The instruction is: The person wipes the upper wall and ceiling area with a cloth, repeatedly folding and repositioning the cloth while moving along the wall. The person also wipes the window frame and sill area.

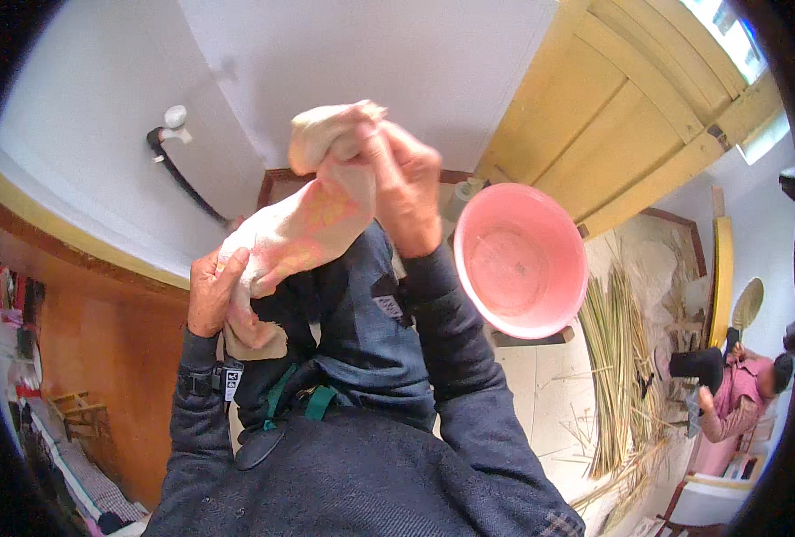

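A cream cloth with a faded pink and yellow pattern stretches slantwise between my two hands, in front of my knees. Its lower end is gripped by my left hand, thumb on top, with a folded corner hanging below. My right hand pinches the upper end, and a bunched flap of cloth droops to the left of the fingers. The right hand is slightly blurred. Close to my right forearm stands a pink plastic basin, its bottom bare except for a small dark mark.
A yellow wooden door stands beyond the basin. Long dry stalks lie in a bundle on the tiled floor at right. Farther right sits another person in pink. A black hose runs along the wall at left.
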A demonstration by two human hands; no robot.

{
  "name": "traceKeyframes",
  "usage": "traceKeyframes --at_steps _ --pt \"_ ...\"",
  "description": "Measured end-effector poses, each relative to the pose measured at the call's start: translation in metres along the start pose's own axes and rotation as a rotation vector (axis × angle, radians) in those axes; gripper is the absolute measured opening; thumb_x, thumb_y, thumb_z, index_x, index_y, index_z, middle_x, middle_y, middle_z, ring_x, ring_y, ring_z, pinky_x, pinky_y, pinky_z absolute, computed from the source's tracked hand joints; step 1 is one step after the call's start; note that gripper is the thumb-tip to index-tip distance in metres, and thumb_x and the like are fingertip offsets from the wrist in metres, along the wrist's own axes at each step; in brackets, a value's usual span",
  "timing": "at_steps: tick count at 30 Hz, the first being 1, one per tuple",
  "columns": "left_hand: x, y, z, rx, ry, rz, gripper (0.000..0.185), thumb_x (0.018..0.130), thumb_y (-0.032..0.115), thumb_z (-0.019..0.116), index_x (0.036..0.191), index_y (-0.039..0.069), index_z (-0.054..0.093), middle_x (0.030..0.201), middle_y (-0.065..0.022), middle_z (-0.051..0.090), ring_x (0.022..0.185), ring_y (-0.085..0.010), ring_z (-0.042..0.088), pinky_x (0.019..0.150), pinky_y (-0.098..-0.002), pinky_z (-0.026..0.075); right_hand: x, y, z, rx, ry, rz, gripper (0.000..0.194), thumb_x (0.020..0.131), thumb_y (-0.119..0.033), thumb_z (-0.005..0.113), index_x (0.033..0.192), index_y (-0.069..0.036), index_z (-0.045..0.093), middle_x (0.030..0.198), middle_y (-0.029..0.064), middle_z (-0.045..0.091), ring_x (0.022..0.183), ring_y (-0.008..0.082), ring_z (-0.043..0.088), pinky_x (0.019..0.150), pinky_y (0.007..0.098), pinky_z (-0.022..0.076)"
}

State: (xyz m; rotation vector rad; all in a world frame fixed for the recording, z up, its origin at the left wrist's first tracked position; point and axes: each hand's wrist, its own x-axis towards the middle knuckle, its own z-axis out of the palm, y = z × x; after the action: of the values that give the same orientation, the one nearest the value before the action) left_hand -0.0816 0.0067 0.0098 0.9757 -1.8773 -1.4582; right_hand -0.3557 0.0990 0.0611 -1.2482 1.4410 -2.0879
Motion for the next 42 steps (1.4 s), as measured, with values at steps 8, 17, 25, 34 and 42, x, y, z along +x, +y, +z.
traceKeyframes --at_steps 8,17,25,34,42 --pt "0.044 0.009 0.045 0.322 -0.088 0.166 0.028 0.088 0.02 0.072 0.107 0.003 0.062 0.088 -0.0152 0.066 0.081 -0.0204 0.066 0.072 -0.0368 0.053 -0.012 0.011 -0.007 -0.09 0.06 0.225 0.027 0.104 -0.019 0.058 0.119 -0.001 0.071 0.093 0.009 0.073 0.085 0.0122 0.067 0.076 0.0281 0.0545" --pt "0.143 0.011 0.084 0.077 -0.141 0.199 0.072 0.086 0.02 0.08 0.147 0.006 0.043 0.086 -0.0183 0.071 0.078 -0.0279 0.074 0.07 -0.0387 0.058 0.057 0.06 0.02 -0.235 0.132 0.269 0.034 0.107 -0.021 0.056 0.121 0.007 0.068 0.106 0.007 0.07 0.098 0.0137 0.065 0.089 0.0295 0.0537" --pt "0.185 -0.001 0.114 -0.059 -0.057 0.303 0.055 0.084 0.03 0.082 0.125 0.004 0.057 0.087 -0.0201 0.071 0.078 -0.0322 0.074 0.068 -0.0404 0.057 0.05 0.072 0.028 -0.358 0.053 0.23 0.02 0.104 -0.008 0.057 0.114 0.006 0.068 0.107 0.005 0.068 0.098 0.0111 0.06 0.09 0.0252 0.0471" --pt "0.172 -0.001 0.108 -0.171 -0.085 0.321 0.039 0.084 0.025 0.079 0.114 0.004 0.065 0.087 -0.0165 0.071 0.079 -0.0189 0.071 0.071 -0.0355 0.056 0.021 0.041 0.032 -0.422 0.054 0.139 0.021 0.1 -0.009 0.065 0.117 0.003 0.068 0.108 0.0062 0.069 0.092 0.01 0.062 0.077 0.0239 0.0501" --pt "0.189 0.006 0.066 -0.712 0.049 0.116 0.025 0.101 0.024 0.064 0.105 0.0 0.07 0.098 -0.0034 0.07 0.091 -0.009 0.062 0.081 -0.0269 0.052 -0.002 0.031 0.041 -0.388 -0.122 0.279 0.029 0.097 -0.015 0.069 0.121 0.002 0.067 0.104 0.0092 0.071 0.094 0.0153 0.068 0.076 0.028 0.0561"
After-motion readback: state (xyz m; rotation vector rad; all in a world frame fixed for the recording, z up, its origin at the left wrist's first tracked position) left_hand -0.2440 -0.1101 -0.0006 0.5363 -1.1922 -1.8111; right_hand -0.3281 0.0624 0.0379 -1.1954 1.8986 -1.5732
